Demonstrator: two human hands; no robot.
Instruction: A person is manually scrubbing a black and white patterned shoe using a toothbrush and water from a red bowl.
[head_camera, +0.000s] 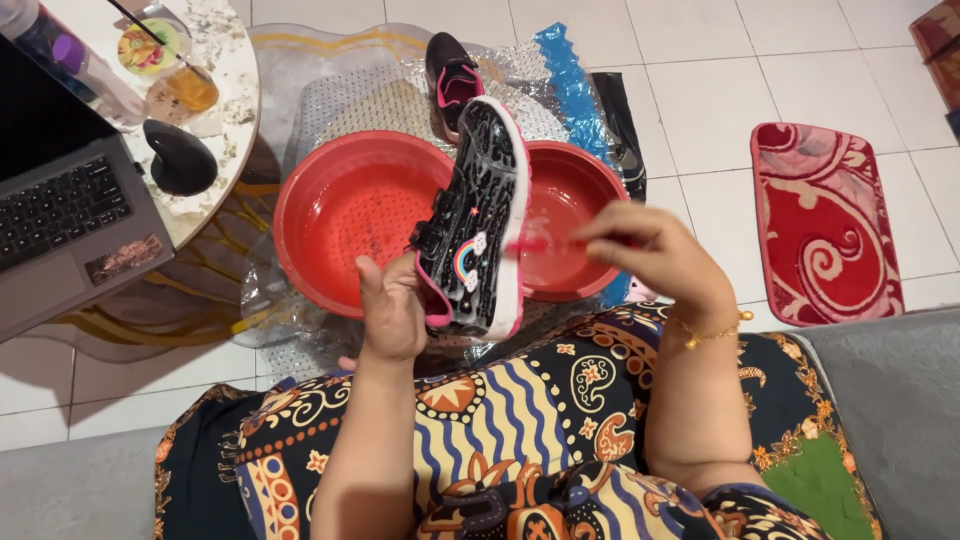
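- Between the fingers of the right hand (655, 255), pinched together, a thin pink brush (545, 244) is held against the white sole edge of the black shoe (475, 225).
- Left hand (393, 315) wraps its fingers around the shoe's heel and holds it tilted above the two red basins (345, 215).
- Scrubbing of the sole edge seems to be the step in hand; the next stroke needs a firm grip and probably a turn of the shoe.
- Farther away a second shoe (452, 75) lies on the plastic sheet (400, 95); a laptop (65, 215) stands at far left.
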